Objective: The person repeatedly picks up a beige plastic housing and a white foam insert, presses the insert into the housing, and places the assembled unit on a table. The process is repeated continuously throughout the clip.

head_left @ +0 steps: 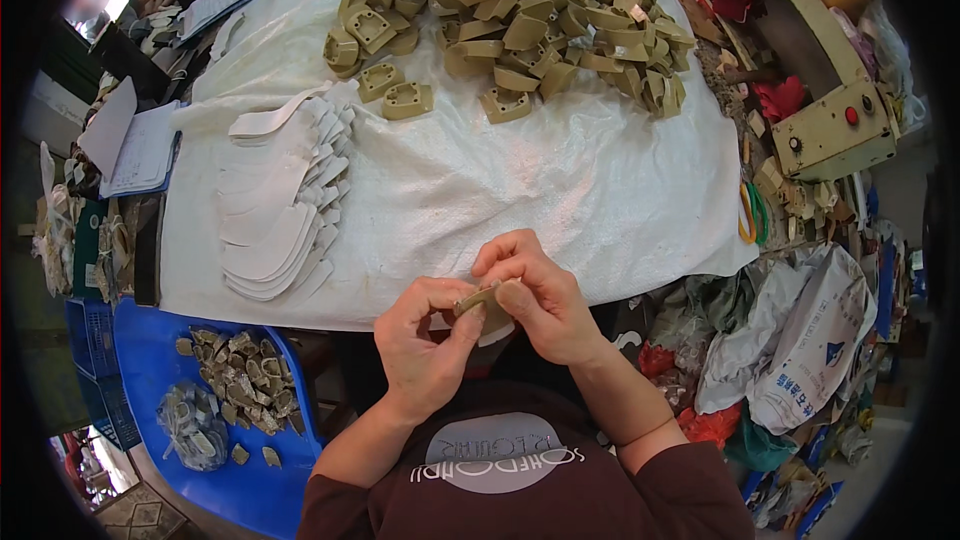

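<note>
At the near edge of the white-covered desk point(450, 205), left hand point(428, 340) and right hand point(543, 302) fingers grasp a tan piece point(494, 319) that a slipping thumb could drop

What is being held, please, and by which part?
A small tan piece: the left hand grips its left side, the right hand its upper right.

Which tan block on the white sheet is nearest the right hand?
The tan block straight ahead of the right hand, at the front of the pile; the two blocks to its left and all the rest lie farther off.
</note>
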`<action>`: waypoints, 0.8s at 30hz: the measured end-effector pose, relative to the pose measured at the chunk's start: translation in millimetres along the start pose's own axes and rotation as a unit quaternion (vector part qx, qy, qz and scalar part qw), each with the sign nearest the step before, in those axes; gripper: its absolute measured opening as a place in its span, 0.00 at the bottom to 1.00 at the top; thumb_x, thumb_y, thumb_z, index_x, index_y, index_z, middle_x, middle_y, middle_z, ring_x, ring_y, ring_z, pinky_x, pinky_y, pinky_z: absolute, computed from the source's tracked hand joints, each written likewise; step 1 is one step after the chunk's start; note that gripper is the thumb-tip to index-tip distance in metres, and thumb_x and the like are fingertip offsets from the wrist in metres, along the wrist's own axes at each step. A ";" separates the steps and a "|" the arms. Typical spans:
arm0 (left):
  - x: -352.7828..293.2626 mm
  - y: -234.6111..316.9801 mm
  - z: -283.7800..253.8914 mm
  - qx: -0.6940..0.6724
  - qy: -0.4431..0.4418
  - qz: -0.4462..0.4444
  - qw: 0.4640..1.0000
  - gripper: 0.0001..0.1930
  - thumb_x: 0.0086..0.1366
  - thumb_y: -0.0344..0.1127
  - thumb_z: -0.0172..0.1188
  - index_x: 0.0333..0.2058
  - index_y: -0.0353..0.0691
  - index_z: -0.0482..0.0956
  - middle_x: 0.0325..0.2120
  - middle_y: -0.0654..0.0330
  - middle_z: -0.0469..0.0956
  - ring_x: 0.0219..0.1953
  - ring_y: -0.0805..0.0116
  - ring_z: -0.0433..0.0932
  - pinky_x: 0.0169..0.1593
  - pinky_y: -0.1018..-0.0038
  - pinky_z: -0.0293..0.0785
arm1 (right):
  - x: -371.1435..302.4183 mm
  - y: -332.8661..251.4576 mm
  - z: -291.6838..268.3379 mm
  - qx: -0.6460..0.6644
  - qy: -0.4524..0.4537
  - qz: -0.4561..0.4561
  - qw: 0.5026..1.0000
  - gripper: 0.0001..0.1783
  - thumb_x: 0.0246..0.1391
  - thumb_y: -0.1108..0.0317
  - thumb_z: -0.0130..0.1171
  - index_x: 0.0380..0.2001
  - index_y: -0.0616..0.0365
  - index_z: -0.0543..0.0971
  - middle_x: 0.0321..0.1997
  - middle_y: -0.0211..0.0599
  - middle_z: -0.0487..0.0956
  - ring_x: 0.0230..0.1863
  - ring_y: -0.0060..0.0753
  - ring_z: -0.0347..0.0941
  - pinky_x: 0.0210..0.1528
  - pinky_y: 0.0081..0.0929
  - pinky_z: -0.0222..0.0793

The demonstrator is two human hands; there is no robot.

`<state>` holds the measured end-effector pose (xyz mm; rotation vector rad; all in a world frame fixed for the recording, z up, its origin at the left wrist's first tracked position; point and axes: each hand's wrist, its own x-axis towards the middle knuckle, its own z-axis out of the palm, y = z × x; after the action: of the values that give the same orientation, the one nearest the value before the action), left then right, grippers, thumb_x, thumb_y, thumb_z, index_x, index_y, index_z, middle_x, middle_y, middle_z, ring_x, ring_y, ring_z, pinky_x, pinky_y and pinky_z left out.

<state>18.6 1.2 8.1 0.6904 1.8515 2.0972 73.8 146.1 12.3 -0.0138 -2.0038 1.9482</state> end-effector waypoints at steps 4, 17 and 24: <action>-4.8 4.1 10.5 -0.002 0.016 0.012 1.000 0.06 0.55 0.24 0.65 0.32 0.37 0.77 0.34 0.56 0.76 0.33 0.72 0.73 0.36 0.79 0.69 | 0.0 -2.9 5.0 -0.185 0.067 -0.095 0.976 0.07 0.57 0.67 0.55 0.27 0.56 0.73 0.33 0.32 0.72 0.41 0.31 0.63 0.43 0.27 0.59; 3.2 -11.3 -11.2 0.138 -0.065 0.246 0.957 0.11 0.58 0.40 0.61 0.37 0.42 0.82 0.43 0.55 0.72 0.45 0.59 0.68 0.46 0.69 0.65 | -0.7 7.1 -31.5 0.026 -0.083 0.003 0.996 0.34 0.42 0.69 0.70 0.54 0.59 0.68 0.46 0.42 0.78 0.47 0.34 0.74 0.51 0.31 0.68; 1.0 -11.9 -9.7 -0.131 -0.186 -0.140 0.964 0.37 0.65 0.48 0.45 0.65 0.32 0.44 0.54 0.49 0.62 0.48 0.65 0.69 0.53 0.71 0.65 | -3.2 -7.0 -17.4 -0.108 -0.078 -0.077 0.988 0.35 0.34 0.70 0.73 0.50 0.59 0.72 0.46 0.40 0.79 0.46 0.36 0.74 0.49 0.31 0.67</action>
<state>11.4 -4.8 -4.1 0.6589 1.3515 1.8335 82.8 161.8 18.3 0.2397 -2.2352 1.6755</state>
